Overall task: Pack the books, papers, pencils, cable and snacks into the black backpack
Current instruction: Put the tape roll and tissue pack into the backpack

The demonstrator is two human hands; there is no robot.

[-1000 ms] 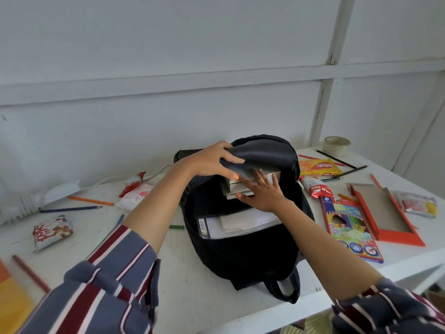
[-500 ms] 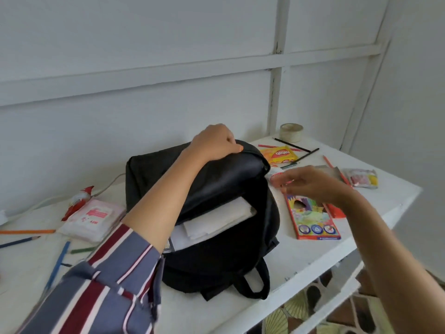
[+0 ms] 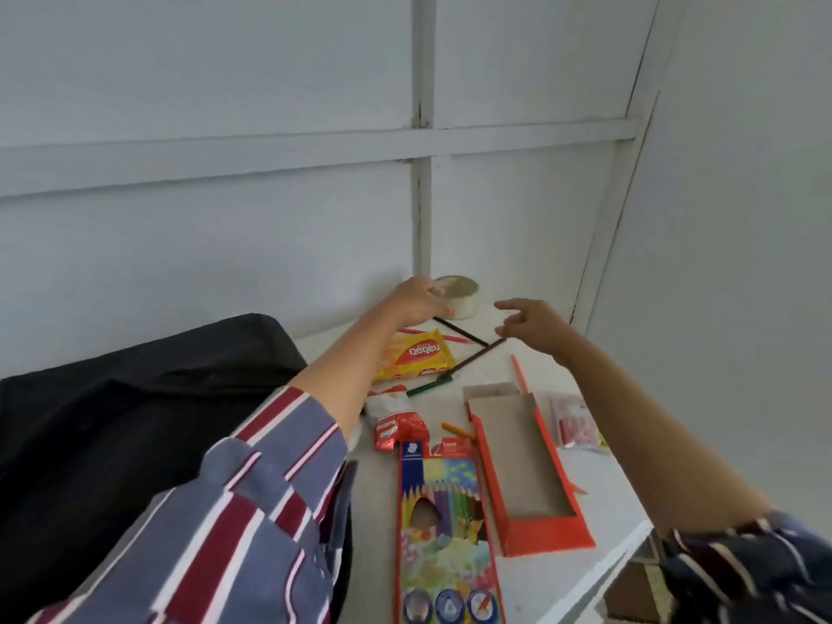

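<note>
Both hands, left (image 3: 418,299) and right (image 3: 531,324), hovered with loosely spread fingers over two dark pencils (image 3: 477,355) crossed on the surface beyond the backpack (image 3: 135,421); best gathered together, pinched mid-shaft

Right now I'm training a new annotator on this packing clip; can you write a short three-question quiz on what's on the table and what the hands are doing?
1. True or false: the right hand holds a pencil.
2. Which thing lies nearest the left hand? A) roll of tape B) coloured pencil box C) orange tray
3. Fill in: the yellow snack pack lies between the black backpack and the two dark ____.

Key
1. False: its fingers are spread and hold nothing.
2. A.
3. Pencils, which lie loose on the white table.
</note>
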